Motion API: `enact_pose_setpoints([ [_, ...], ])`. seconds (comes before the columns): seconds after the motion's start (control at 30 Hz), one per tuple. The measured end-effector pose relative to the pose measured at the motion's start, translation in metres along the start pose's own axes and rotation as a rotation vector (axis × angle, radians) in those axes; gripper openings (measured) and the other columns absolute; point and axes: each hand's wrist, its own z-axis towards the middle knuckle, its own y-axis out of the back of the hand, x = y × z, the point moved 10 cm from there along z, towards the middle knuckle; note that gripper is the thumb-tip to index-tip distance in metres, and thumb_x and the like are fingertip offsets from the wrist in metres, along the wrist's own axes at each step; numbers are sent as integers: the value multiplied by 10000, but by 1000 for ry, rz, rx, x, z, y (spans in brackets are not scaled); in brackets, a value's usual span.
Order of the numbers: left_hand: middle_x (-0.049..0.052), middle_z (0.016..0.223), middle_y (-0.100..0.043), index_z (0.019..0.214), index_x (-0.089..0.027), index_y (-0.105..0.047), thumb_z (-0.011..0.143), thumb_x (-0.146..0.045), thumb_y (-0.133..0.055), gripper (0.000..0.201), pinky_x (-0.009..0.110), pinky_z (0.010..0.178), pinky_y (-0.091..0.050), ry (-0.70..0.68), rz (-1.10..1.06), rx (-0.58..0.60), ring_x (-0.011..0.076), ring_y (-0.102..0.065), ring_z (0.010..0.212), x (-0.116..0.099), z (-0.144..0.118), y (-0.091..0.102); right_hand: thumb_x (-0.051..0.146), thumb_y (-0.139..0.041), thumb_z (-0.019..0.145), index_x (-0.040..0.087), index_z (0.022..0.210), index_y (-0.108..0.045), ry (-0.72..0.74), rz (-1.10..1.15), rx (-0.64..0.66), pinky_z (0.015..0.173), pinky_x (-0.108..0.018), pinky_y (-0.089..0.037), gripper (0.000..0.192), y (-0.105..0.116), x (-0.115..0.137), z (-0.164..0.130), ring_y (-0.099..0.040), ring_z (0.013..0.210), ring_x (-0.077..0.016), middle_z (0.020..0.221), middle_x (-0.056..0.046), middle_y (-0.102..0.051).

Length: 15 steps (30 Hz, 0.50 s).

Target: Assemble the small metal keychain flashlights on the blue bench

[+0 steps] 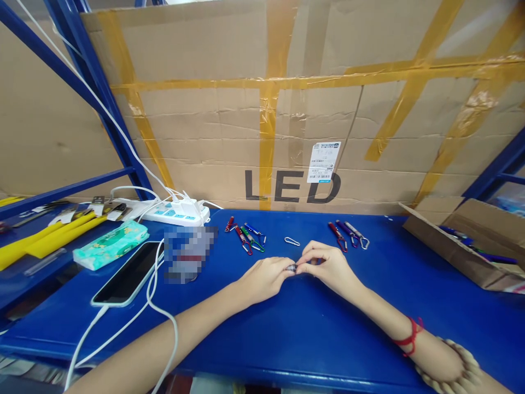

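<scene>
The fingers of the left hand (264, 279) and right hand (328, 267) pinched 1 small silvery piece (291, 268) over the table (254, 339), nearer than the silver clip (292, 241), and so slight a hold risked it slipping away.

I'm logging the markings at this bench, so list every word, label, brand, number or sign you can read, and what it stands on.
"LED": large black letters on the cardboard.
White label on the cardboard: print and barcode, too small to read.
Turquoise pack: no legible words.
Colored tubes with clips: any print too small to read.
Pixelated patch: nothing readable.
</scene>
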Motion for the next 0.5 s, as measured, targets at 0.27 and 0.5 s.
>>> enact_pose_setpoints([
  [0.27,13,772,-579,892,-152,-529,893,-165,-393,137,209,620,-365,48,-123,-30,129,-541,690,-1,-8,-6,312,-669,663,174,620,-694,-140,54,94,490,-218,-343,147,-15,-18,-4,-434,540,-93,668,-31,-565],
  [0.5,-4,713,-550,857,-164,-526,885,-183,-386,144,202,611,-362,170,-239,-88,113,-512,646,17,-8,-7,321,-642,670,128,600,-664,-200,202,154,407,-199,-309,206,-24,-21,7,-403,459,-64,635,-32,-527],
])
